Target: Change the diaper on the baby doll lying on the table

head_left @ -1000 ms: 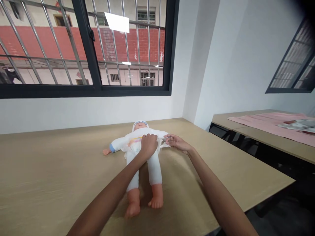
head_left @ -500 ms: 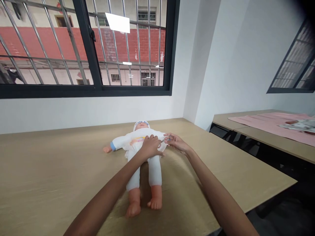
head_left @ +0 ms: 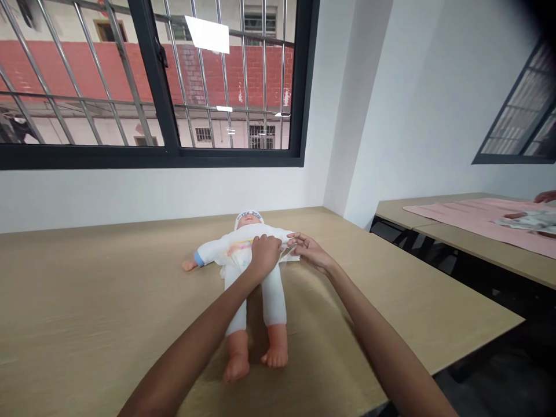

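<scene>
A baby doll [head_left: 273, 301] in a white outfit with a printed white cap lies on its back, feet toward me, one blue-cuffed arm stretched out to the left. Around its waist is a white diaper [head_left: 238, 248] with a coloured print at the front. My left hand [head_left: 264, 253] is closed over the diaper's front at the waist, its fingers curled and partly hidden. At the doll's hip on the right, my right hand [head_left: 309, 252] pinches the thin side edge of the diaper. A white flap sticks out between the two hands.
The doll rests on a wooden table [head_left: 108, 301] set against a white wall below a barred window [head_left: 230, 87]. To the right, past a dark gap, a second table [head_left: 473, 243] bears a pink cloth [head_left: 460, 216], a white garment-clad shape [head_left: 532, 220] and another person's hand [head_left: 545, 197].
My left hand's fingers have curled in from a spread pose at the diaper's waist. The diaper's side flap now stretches further right. Another person's hand has appeared at far right.
</scene>
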`<control>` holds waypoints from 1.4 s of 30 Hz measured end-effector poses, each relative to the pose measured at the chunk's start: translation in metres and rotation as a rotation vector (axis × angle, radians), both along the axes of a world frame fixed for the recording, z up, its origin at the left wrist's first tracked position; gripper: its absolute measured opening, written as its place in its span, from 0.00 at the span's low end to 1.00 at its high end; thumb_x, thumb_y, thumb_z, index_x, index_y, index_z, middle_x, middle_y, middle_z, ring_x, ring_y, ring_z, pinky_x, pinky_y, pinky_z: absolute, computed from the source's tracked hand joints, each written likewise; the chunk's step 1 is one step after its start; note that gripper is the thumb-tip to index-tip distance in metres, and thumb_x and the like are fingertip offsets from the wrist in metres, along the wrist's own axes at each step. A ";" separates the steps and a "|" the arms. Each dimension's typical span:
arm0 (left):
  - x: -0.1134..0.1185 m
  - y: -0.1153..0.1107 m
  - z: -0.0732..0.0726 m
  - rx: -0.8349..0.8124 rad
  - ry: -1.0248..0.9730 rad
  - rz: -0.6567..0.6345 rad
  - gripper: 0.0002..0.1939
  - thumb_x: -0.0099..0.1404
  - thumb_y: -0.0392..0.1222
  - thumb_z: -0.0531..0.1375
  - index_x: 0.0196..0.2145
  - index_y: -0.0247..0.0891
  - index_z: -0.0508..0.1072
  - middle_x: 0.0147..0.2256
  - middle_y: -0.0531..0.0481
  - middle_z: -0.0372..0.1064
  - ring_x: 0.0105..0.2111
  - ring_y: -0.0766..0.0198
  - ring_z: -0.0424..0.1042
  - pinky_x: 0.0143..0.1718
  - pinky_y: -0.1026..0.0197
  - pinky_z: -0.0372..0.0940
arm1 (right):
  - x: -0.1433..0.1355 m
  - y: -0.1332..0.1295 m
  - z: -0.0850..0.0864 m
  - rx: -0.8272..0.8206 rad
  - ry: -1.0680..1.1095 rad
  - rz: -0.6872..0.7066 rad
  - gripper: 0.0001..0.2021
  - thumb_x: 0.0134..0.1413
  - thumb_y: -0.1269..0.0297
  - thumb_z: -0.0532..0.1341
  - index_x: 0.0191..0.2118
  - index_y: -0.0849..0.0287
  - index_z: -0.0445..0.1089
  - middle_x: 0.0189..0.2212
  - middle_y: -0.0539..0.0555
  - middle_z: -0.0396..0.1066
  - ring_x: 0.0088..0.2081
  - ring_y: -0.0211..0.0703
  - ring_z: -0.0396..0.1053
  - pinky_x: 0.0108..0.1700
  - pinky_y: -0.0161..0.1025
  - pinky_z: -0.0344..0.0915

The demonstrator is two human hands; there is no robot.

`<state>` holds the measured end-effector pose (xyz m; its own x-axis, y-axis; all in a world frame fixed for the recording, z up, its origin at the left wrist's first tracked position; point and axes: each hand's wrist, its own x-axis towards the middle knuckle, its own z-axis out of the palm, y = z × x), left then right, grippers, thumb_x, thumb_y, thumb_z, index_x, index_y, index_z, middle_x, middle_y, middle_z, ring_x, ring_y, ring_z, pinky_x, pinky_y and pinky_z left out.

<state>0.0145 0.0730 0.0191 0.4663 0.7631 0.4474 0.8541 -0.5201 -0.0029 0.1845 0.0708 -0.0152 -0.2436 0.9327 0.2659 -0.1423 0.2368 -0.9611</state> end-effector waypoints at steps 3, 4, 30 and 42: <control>0.002 -0.001 -0.002 -0.011 -0.029 -0.039 0.08 0.61 0.41 0.54 0.31 0.39 0.73 0.32 0.46 0.72 0.36 0.54 0.68 0.35 0.55 0.56 | -0.006 0.001 -0.002 0.019 0.035 0.012 0.21 0.37 0.72 0.65 0.42 0.55 0.68 0.36 0.49 0.66 0.34 0.35 0.66 0.41 0.35 0.61; 0.002 -0.001 -0.002 -0.011 -0.044 -0.058 0.08 0.61 0.40 0.54 0.34 0.40 0.72 0.34 0.48 0.72 0.37 0.55 0.68 0.36 0.56 0.56 | -0.007 0.002 -0.003 0.023 0.043 -0.003 0.20 0.37 0.72 0.66 0.42 0.55 0.68 0.35 0.49 0.66 0.34 0.35 0.66 0.41 0.35 0.61; -0.009 0.003 -0.018 0.090 -0.154 -0.106 0.07 0.63 0.35 0.52 0.31 0.39 0.69 0.33 0.51 0.69 0.37 0.58 0.64 0.36 0.56 0.53 | 0.001 0.006 -0.009 -0.053 0.180 -0.072 0.22 0.35 0.75 0.66 0.42 0.56 0.69 0.35 0.47 0.66 0.31 0.30 0.65 0.37 0.30 0.62; -0.007 -0.006 -0.012 0.181 -0.055 -0.301 0.08 0.64 0.41 0.51 0.36 0.39 0.69 0.36 0.48 0.69 0.41 0.58 0.64 0.41 0.56 0.54 | -0.004 0.006 -0.004 -0.187 0.353 -0.103 0.20 0.35 0.76 0.65 0.41 0.58 0.68 0.28 0.47 0.71 0.30 0.33 0.67 0.34 0.29 0.66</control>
<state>0.0077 0.0668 0.0069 0.6295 0.5015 0.5935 0.6641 -0.7438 -0.0759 0.1801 0.0769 -0.0194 -0.0707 0.9876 0.1405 -0.4559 0.0933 -0.8851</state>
